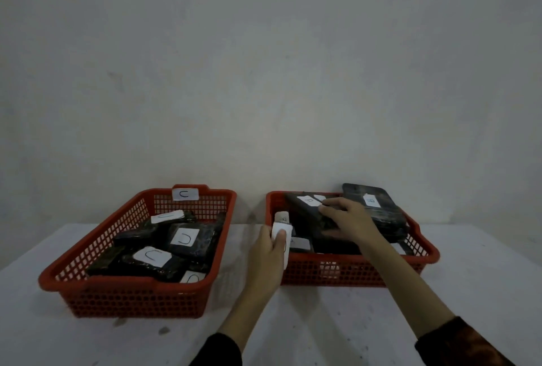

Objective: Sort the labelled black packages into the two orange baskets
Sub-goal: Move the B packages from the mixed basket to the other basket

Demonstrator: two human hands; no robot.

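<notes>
Two orange baskets stand on a white table. The left basket (73, 271) carries a white tag marked "U" on its far rim and holds several black packages (190, 241) with "U" labels. The right basket (352, 273) holds several black packages with "R" labels, one (372, 202) leaning on its far right rim. My left hand (268, 251) grips the right basket's near left corner, thumb on a white label there. My right hand (349, 219) reaches into the right basket and holds a black "R" package (308, 213) by its edge.
A grey wall stands right behind both baskets. The white table (337, 321) extends in front of the baskets to the near edge, with a few small dark marks on it. A gap of table separates the two baskets.
</notes>
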